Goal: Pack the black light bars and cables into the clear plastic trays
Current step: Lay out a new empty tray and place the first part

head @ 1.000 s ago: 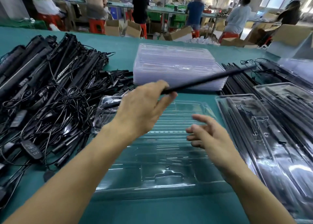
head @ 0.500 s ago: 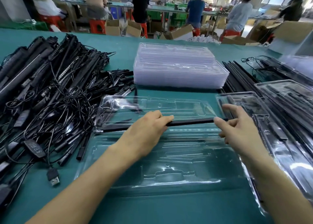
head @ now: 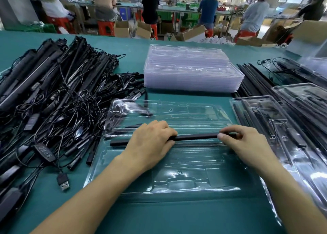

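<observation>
A black light bar lies across a clear plastic tray on a teal-green table; black cables tangle at left, translucent white trays stacked beyond, orange-red stools far behind.
</observation>
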